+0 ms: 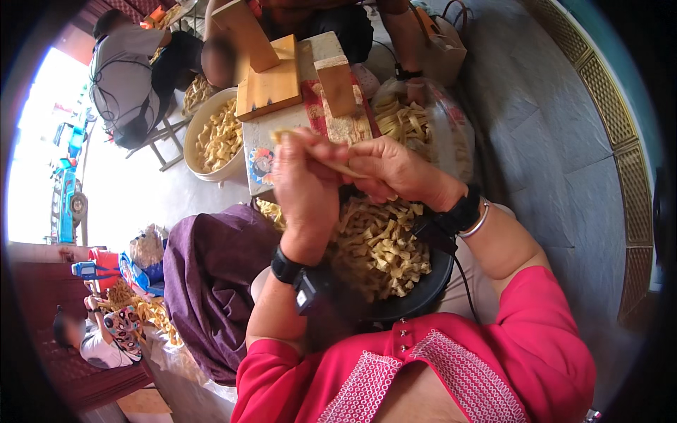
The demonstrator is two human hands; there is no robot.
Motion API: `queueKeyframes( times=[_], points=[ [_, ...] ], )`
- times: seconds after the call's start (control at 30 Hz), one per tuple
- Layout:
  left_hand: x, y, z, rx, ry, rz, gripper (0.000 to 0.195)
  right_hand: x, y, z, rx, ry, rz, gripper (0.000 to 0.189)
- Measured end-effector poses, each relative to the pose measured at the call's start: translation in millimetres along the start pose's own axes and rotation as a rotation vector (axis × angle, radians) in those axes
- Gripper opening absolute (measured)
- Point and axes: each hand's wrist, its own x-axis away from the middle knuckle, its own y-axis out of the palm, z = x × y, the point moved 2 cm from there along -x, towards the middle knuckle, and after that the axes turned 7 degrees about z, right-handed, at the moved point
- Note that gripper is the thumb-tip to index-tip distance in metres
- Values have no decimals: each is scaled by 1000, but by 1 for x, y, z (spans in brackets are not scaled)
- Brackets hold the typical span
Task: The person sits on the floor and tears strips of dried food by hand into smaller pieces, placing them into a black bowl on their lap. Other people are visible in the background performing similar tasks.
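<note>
A thin tan strip, apparently bean curd, is stretched between my hands above a black basin [441,283]. My left hand [307,185] grips the strip [349,170] near its far end, fingers raised and slightly blurred. The other end is pinched in the fingers of my right hand [394,166]. Small knotted tan pieces [396,259] fill much of the basin, which rests at my lap. Just beyond my hands stands a small table [254,140] bearing wooden blocks, one of them an upright block [336,87] on a red patterned cloth.
A white bucket [190,158] of knotted pieces stands left of the table. Long strips [402,124] lie in a plastic bag at right, with another person's hand [416,91] at it. Purple cloth [217,280] lies at my left. Other people sit across from me and at far left.
</note>
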Motion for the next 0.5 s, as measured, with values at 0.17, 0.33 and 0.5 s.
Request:
queueKeyframes(
  times=[0.17,0.33,0.5],
  points=[
    [-1,-4,48,55,183,-106,36,12,12,-12,154,39,-137,33],
    [9,-5,46,-568,984,-119,38,19,27,-18,-552,54,-284,26],
    [25,2,12,-977,997,-525,23,28,29,-30,553,-467,246,19]
  ],
)
